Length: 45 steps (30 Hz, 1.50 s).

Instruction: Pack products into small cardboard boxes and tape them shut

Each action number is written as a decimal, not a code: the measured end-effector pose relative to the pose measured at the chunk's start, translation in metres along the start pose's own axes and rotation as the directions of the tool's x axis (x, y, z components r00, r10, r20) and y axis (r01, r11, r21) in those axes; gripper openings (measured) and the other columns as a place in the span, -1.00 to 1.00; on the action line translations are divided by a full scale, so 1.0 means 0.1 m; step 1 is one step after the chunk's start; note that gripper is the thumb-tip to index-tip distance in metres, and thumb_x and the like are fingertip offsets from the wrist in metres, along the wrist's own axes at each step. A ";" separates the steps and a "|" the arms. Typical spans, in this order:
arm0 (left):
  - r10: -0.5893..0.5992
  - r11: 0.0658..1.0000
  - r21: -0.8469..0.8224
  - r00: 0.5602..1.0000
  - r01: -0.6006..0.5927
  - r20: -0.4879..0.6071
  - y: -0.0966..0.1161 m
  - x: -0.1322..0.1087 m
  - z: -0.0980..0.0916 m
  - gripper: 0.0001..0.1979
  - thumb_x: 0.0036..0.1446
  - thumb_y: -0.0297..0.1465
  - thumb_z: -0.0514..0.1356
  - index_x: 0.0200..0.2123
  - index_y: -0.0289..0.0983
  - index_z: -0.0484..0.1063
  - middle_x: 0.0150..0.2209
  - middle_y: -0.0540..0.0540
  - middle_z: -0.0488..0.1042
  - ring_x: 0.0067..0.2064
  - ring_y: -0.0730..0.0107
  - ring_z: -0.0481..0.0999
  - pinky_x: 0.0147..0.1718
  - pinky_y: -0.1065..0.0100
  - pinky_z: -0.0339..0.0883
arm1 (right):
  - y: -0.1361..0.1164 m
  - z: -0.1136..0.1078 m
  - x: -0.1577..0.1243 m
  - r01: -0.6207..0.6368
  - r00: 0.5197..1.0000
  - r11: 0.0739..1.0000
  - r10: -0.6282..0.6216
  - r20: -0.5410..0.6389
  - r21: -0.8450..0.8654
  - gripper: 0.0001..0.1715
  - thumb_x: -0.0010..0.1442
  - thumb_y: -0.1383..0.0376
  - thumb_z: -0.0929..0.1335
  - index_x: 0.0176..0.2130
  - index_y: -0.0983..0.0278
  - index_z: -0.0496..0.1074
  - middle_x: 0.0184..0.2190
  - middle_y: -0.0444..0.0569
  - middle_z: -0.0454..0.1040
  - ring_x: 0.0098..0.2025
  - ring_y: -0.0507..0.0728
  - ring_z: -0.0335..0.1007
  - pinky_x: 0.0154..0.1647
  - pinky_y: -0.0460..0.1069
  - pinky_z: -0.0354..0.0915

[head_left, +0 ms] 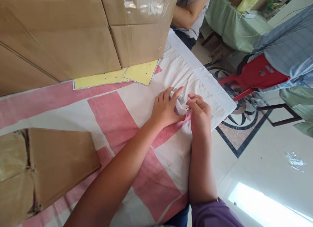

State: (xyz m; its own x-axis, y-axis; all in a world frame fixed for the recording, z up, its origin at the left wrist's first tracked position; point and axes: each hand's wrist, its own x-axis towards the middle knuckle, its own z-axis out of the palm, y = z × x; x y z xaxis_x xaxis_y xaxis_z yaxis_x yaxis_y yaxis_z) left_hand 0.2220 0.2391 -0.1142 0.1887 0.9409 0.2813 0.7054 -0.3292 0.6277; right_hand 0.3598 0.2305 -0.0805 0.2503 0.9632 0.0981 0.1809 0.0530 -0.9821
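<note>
A small white device [181,107] with a grey-green panel on top sits on the cloth near the table's right edge. My left hand [165,107] is wrapped round it, with the fingers over the far side and the thumb along the near side. Beside it, my right hand [200,110] is closed in a pinch at the device's right end. Whatever lies between those fingertips is too small to make out. Part of the device is hidden under the left fingers.
Large cardboard boxes [73,41] stand at the back left on yellow sheets [143,73]. A smaller carton [63,161] lies at the left on the pink and white tablecloth [156,174]. Past the table are two people and a red chair [262,73].
</note>
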 end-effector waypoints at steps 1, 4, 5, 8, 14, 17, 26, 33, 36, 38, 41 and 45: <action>-0.001 1.000 -0.016 1.000 0.001 -0.012 -0.01 0.00 0.01 0.05 0.03 0.12 0.34 0.47 -0.12 0.02 0.44 -0.28 0.15 0.37 -0.11 0.24 0.31 0.01 0.12 | 0.01 0.00 0.00 -0.013 1.000 1.000 0.013 -0.022 0.001 -0.79 0.03 0.26 0.42 -0.58 0.22 0.40 -0.23 -0.01 0.49 0.15 0.24 0.39 -0.02 0.06 0.34; -0.007 0.998 -0.055 0.999 0.005 -0.047 -0.04 -0.01 0.04 0.12 -0.01 0.19 0.33 0.48 -0.15 -0.01 0.43 -0.29 0.18 0.36 -0.12 0.25 0.30 0.01 0.12 | 0.06 -0.01 -0.01 -0.055 0.996 0.998 0.057 -0.067 0.026 -0.80 0.00 0.27 0.37 -0.61 0.21 0.36 -0.36 -0.03 0.43 -0.02 0.23 0.44 -0.11 0.07 0.37; -0.010 0.998 -0.060 0.999 0.007 -0.050 -0.05 -0.01 0.04 0.13 -0.02 0.20 0.33 0.48 -0.14 0.00 0.43 -0.28 0.18 0.35 -0.13 0.26 0.30 0.01 0.13 | 0.08 -0.01 -0.01 -0.063 0.995 0.997 0.065 -0.078 0.037 -0.81 -0.01 0.27 0.36 -0.61 0.20 0.36 -0.39 -0.04 0.41 -0.07 0.22 0.45 -0.14 0.07 0.37; -0.022 0.997 -0.073 0.999 0.019 -0.045 -0.05 -0.01 0.05 0.12 -0.03 0.16 0.36 0.48 -0.11 0.01 0.43 -0.26 0.17 0.34 -0.15 0.27 0.30 0.01 0.14 | 0.12 -0.02 -0.03 -0.075 0.990 0.995 0.082 -0.113 0.067 -0.85 -0.06 0.29 0.35 -0.62 0.20 0.35 -0.44 -0.04 0.37 -0.17 0.19 0.43 -0.23 0.05 0.36; -0.030 0.994 -0.104 0.999 0.028 -0.020 -0.06 0.00 0.04 0.08 -0.01 0.02 0.40 0.48 -0.11 0.01 0.42 -0.24 0.18 0.35 -0.17 0.26 0.32 -0.03 0.16 | 0.19 0.03 -0.12 -0.111 0.980 0.985 0.130 -0.149 0.131 -0.87 -0.06 0.31 0.34 -0.59 0.24 0.32 -0.27 -0.01 0.42 -0.33 0.06 0.33 -0.45 -0.05 0.25; -0.037 0.993 -0.116 0.999 0.034 -0.024 -0.07 0.00 0.05 0.06 0.00 -0.04 0.41 0.47 -0.10 0.01 0.42 -0.23 0.18 0.36 -0.17 0.24 0.34 -0.04 0.16 | 0.21 0.05 -0.15 -0.106 0.977 0.987 0.125 -0.171 0.117 -0.87 -0.02 0.29 0.33 -0.55 0.25 0.29 -0.23 -0.03 0.41 -0.40 0.00 0.25 -0.50 -0.07 0.21; -0.046 0.986 -0.159 0.998 0.040 -0.034 -0.09 0.00 0.03 0.02 0.01 -0.09 0.43 0.46 -0.03 0.03 0.40 -0.19 0.21 0.34 -0.16 0.27 0.34 -0.04 0.17 | 0.27 0.08 -0.17 -0.057 0.979 0.996 0.069 -0.192 0.065 -0.78 0.03 0.26 0.31 -0.56 0.23 0.19 -0.36 -0.08 0.30 -0.42 0.01 0.21 -0.46 -0.06 0.20; -0.027 0.977 -0.210 0.999 0.021 -0.025 -0.15 0.00 0.01 -0.03 0.08 -0.09 0.39 0.45 -0.06 -0.01 0.41 -0.20 0.20 0.37 -0.15 0.26 0.35 -0.02 0.18 | 0.28 0.10 -0.14 -0.081 0.973 0.996 0.084 -0.216 0.021 -0.75 0.01 0.25 0.32 -0.59 0.22 0.18 -0.43 -0.09 0.28 -0.42 0.03 0.19 -0.48 -0.06 0.16; -0.028 0.977 -0.212 0.999 0.023 -0.020 -0.15 -0.01 0.00 -0.05 0.09 -0.10 0.38 0.44 -0.09 0.00 0.41 -0.21 0.20 0.38 -0.16 0.25 0.34 -0.02 0.18 | 0.29 0.10 -0.13 -0.126 0.970 0.992 0.127 -0.206 0.018 -0.77 -0.01 0.23 0.37 -0.57 0.23 0.26 -0.45 -0.11 0.27 -0.45 0.02 0.16 -0.52 -0.06 0.10; -0.030 0.978 -0.209 0.999 0.027 -0.010 -0.15 -0.01 -0.02 -0.03 0.06 -0.11 0.40 0.44 -0.11 0.01 0.42 -0.23 0.20 0.38 -0.16 0.25 0.33 -0.02 0.18 | 0.30 0.10 -0.13 -0.138 0.969 0.990 0.139 -0.205 0.019 -0.78 0.00 0.23 0.39 -0.55 0.23 0.29 -0.46 -0.13 0.27 -0.46 0.01 0.17 -0.51 -0.06 0.09; -0.032 0.978 -0.209 0.999 0.030 -0.006 -0.14 -0.01 -0.03 -0.01 0.04 -0.12 0.42 0.44 -0.13 0.01 0.41 -0.24 0.20 0.38 -0.16 0.26 0.33 -0.03 0.18 | 0.30 0.10 -0.13 -0.137 0.968 0.990 0.138 -0.212 0.020 -0.76 0.00 0.23 0.40 -0.56 0.24 0.29 -0.46 -0.13 0.28 -0.48 0.01 0.17 -0.52 -0.06 0.08; -0.023 0.975 -0.222 1.000 0.018 -0.021 -0.16 -0.02 -0.02 -0.04 0.08 -0.11 0.40 0.43 -0.11 0.01 0.40 -0.23 0.22 0.37 -0.14 0.28 0.32 -0.03 0.20 | 0.26 0.12 -0.15 -0.124 0.973 0.992 0.123 -0.197 0.007 -0.73 0.02 0.24 0.39 -0.58 0.23 0.23 -0.45 -0.13 0.28 -0.50 0.00 0.13 -0.55 -0.05 0.06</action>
State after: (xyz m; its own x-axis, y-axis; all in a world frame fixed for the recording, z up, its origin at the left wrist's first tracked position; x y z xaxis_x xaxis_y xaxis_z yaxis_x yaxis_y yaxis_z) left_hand 0.2084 0.2421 -0.1233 0.1580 0.9463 0.2821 0.5394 -0.3220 0.7780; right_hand 0.3492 0.2208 -0.1092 0.4527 0.8916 0.0066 0.1419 -0.0647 -0.9878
